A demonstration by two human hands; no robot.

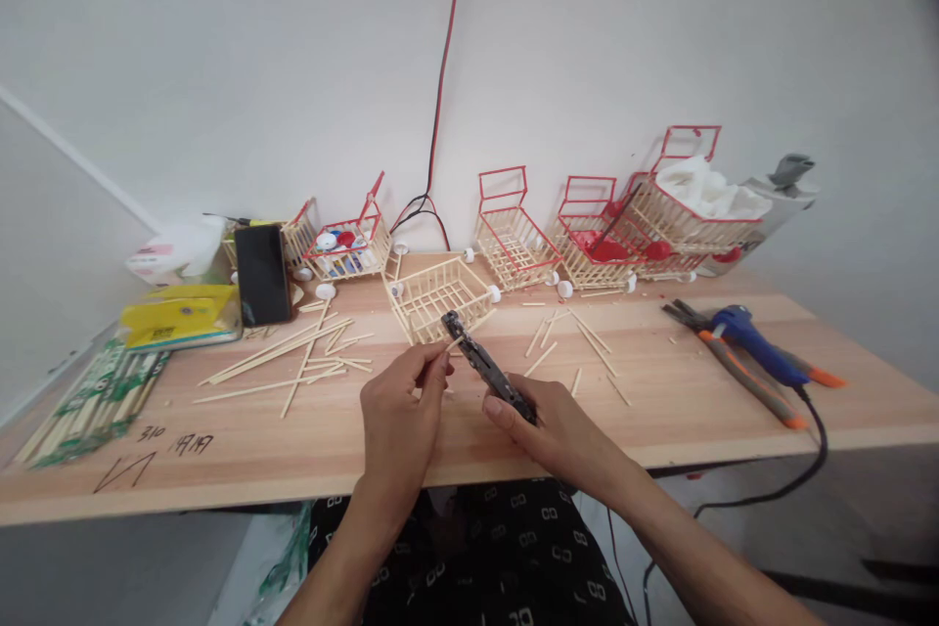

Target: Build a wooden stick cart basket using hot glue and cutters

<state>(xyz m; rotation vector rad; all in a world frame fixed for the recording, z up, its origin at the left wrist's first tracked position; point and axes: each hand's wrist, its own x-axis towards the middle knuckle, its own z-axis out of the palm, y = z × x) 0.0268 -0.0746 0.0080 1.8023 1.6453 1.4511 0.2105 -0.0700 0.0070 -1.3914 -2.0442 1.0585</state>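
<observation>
My left hand [402, 409] pinches a short thin wooden stick [456, 343] between thumb and fingers. In my right hand [550, 419] is a dark, narrow metal hand tool [485, 367], its exact kind unclear; the fingers are wrapped round its lower end. The tool's upper end lies at the stick, close to my left fingertips. Just beyond both hands sits a small basket frame of wooden sticks [440, 298], with white round wheels [494, 293] at its corners. Loose sticks [293, 357] lie left of my left hand, and shorter cut pieces [593, 337] lie to the right.
Small stick carts with red-painted handles [514, 240] line the wall; one [348, 254] holds bottle caps. At left are a phone [262, 274], a yellow packet [182, 316] and bundled sticks [99, 401]. Pliers [755, 380] and a blue glue gun [759, 342] with a cord lie at right.
</observation>
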